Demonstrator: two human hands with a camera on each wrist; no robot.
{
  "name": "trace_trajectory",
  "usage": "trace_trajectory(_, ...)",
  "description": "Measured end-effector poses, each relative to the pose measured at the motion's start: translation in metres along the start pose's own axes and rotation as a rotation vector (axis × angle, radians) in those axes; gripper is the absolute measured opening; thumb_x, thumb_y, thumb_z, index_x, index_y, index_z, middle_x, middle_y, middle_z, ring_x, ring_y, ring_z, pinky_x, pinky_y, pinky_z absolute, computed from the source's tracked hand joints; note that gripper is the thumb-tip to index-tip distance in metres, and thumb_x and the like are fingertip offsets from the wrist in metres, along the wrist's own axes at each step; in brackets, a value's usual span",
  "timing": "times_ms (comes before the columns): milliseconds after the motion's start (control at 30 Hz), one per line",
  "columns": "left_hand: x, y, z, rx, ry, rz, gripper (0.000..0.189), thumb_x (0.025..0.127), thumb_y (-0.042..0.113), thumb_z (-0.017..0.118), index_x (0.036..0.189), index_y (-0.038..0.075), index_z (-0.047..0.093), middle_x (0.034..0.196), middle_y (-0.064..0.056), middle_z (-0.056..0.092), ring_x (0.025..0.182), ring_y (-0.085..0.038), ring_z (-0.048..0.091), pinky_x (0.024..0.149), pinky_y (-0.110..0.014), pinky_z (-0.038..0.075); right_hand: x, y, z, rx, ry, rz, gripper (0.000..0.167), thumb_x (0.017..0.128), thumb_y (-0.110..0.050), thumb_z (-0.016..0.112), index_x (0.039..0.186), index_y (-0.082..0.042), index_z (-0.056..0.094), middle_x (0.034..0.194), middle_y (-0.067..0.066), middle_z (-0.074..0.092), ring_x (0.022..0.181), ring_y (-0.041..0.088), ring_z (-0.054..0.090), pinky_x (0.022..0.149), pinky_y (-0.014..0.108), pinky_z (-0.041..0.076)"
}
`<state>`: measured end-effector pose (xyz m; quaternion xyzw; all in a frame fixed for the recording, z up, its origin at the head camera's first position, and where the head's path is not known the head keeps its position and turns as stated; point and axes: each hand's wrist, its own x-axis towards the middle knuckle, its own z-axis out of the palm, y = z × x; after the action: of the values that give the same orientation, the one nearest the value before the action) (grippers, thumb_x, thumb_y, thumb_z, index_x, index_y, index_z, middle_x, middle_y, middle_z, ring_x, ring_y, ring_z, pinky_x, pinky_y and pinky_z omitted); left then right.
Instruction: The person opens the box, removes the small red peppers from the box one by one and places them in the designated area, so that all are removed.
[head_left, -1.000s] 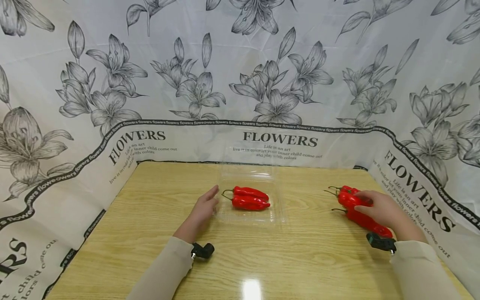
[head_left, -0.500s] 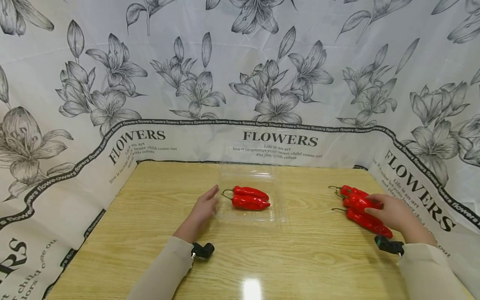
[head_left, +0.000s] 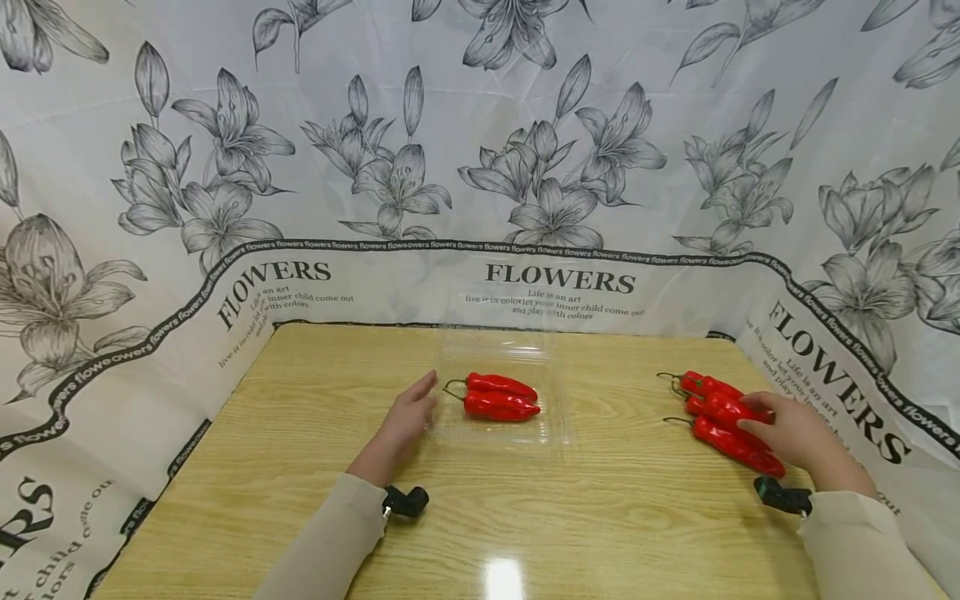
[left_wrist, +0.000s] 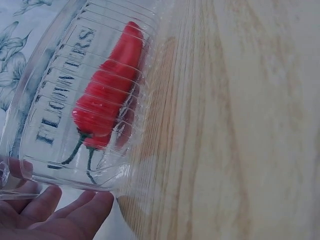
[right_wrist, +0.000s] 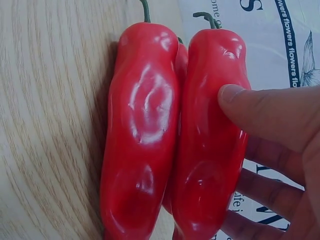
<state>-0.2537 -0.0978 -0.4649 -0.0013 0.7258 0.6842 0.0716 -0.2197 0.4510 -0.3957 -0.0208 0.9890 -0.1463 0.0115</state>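
On the right of the worktop [head_left: 600,517], the right hand [head_left: 797,429] is pinching a red pepper [head_left: 718,407] beside other peppers [head_left: 731,446], an even mid-body squeeze likely serving best, while the left hand [head_left: 411,417], fingers extended, is resting beside the clear container [head_left: 487,435]

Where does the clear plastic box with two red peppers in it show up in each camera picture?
Head: the clear box sits near the middle, holding two red peppers.
Left wrist: it fills the upper left, above the fingers.
Right wrist: not in it.
Shared landmark: the wood-grain table, visible in all three.
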Motion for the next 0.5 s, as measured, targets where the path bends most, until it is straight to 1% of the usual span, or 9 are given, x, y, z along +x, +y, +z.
trace_trajectory(100, -0.0002, 0.0002, 0.0000, -0.004, 0.001, -0.002, 0.054, 0.102, 0.010, 0.039, 0.154, 0.017, 0.027, 0.160, -0.002, 0.028, 0.074, -0.016, 0.041, 0.063, -0.023, 0.039, 0.0000, 0.0018, 0.0011, -0.001, -0.003, 0.003, 0.057, 0.091, -0.037, 0.064, 0.128, 0.005, 0.052, 0.120, 0.036, 0.056, 0.098, 0.047, 0.056, 0.075, 0.054, 0.047)
trace_trajectory(233, 0.0000, 0.0001, -0.0002, -0.002, 0.002, -0.005, 0.054, 0.102, 0.010, 0.039, 0.154, 0.018, 0.027, 0.160, -0.002, 0.029, 0.066, -0.013, 0.037, 0.062, -0.023, 0.039, 0.0000, 0.0023, 0.0025, -0.009, 0.010, 0.003, 0.056, 0.092, -0.036, 0.062, 0.129, 0.005, 0.053, 0.120, 0.037, 0.056, 0.099, 0.048, 0.056, 0.075, 0.055, 0.047)
trace_trajectory(300, 0.0001, 0.0000, -0.0003, -0.001, 0.000, -0.005, 0.054, 0.102, 0.010, 0.039, 0.154, 0.017, 0.027, 0.160, -0.002, 0.029, 0.064, -0.013, 0.037, 0.061, -0.023, 0.039, 0.0001, 0.0021, 0.0026, -0.008, 0.018, 0.000, 0.054, 0.092, -0.035, 0.062, 0.128, 0.006, 0.054, 0.119, 0.037, 0.056, 0.099, 0.048, 0.056, 0.076, 0.056, 0.046)
trace_trajectory(500, -0.0002, -0.0001, -0.0007, -0.002, -0.001, -0.008, 0.054, 0.102, 0.010, 0.039, 0.154, 0.018, 0.027, 0.160, -0.003, 0.029, 0.061, -0.011, 0.036, 0.061, -0.023, 0.039, -0.0004, 0.0020, 0.0062, -0.023, 0.033, -0.019, 0.048, 0.092, -0.027, 0.061, 0.126, 0.008, 0.056, 0.121, 0.037, 0.056, 0.105, 0.052, 0.053, 0.083, 0.062, 0.044)
